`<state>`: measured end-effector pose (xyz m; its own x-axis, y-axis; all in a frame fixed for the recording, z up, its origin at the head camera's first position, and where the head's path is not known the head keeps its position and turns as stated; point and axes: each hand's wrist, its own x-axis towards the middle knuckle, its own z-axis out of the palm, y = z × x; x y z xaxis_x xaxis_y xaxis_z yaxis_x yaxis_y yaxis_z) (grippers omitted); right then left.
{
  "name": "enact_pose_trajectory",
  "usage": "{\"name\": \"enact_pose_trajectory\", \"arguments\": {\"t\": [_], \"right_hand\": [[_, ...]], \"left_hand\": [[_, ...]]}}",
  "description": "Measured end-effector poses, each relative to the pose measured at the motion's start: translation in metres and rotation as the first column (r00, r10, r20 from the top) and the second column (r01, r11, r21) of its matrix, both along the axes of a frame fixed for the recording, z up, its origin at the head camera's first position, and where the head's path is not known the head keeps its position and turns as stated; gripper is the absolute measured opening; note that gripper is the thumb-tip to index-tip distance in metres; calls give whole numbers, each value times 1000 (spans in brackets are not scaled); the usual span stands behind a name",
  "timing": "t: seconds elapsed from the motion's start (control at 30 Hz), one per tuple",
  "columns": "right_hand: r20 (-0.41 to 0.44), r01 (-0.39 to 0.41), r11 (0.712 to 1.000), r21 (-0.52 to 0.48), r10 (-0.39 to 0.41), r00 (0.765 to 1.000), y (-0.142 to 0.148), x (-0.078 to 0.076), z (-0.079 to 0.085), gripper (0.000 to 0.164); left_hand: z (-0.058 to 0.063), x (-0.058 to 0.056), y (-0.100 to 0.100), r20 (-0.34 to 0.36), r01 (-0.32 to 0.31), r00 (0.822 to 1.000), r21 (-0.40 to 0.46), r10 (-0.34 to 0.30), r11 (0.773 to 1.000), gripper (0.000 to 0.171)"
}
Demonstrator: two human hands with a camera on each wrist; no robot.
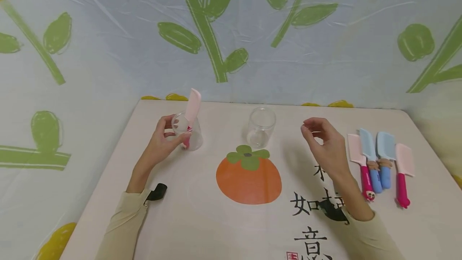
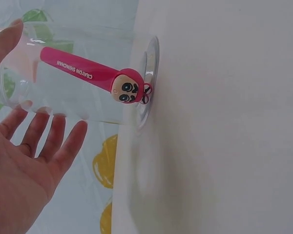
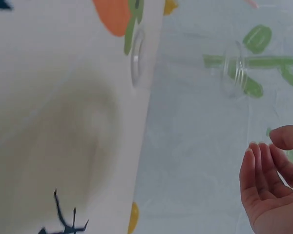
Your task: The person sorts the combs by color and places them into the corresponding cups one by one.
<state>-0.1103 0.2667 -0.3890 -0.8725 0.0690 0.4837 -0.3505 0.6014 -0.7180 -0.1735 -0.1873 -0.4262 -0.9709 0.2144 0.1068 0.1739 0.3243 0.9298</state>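
At the left of the table, my left hand (image 1: 159,145) holds a clear jar (image 1: 197,139), its thumb on one side and its fingers on the other. A pink spatula (image 1: 193,105) stands tilted in this jar, blade up past the rim. Its magenta handle (image 2: 78,68), with a cartoon face at the end, reaches down near the jar's bottom in the left wrist view. My right hand (image 1: 329,149) hovers over the table with bent fingers and nothing in it. To its left stands a second clear jar (image 1: 261,125), upright and untouched, with nothing visible inside.
Several spatulas lie side by side at the right: a pink one (image 1: 355,147), a blue one (image 1: 367,145), another blue one (image 1: 386,147) and a pink one (image 1: 405,159). The table (image 1: 202,220) bears a printed persimmon (image 1: 249,183) and black characters. A flowered sheet (image 1: 126,51) hangs behind.
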Motion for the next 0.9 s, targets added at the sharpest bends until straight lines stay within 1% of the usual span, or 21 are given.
{"name": "enact_pose_trajectory", "arguments": {"t": [0.27, 0.47, 0.77, 0.9], "right_hand": [[-27, 72, 994, 79, -70, 997, 28, 11, -10, 27], [-5, 121, 983, 136, -121, 993, 47, 20, -18, 28], [12, 177, 957, 232, -185, 983, 75, 30, -29, 31], [54, 187, 948, 257, -207, 977, 86, 36, -29, 33]], "left_hand": [[-4, 0, -1, -14, 2, 1000, 7, -1, 1000, 76], [-2, 1, -1, -27, 3, 1000, -1, -3, 1000, 76], [-3, 0, -1, -10, -7, 1000, -15, 7, 1000, 76], [-3, 0, 0, 2, -7, 1000, -19, 8, 1000, 76]]}}
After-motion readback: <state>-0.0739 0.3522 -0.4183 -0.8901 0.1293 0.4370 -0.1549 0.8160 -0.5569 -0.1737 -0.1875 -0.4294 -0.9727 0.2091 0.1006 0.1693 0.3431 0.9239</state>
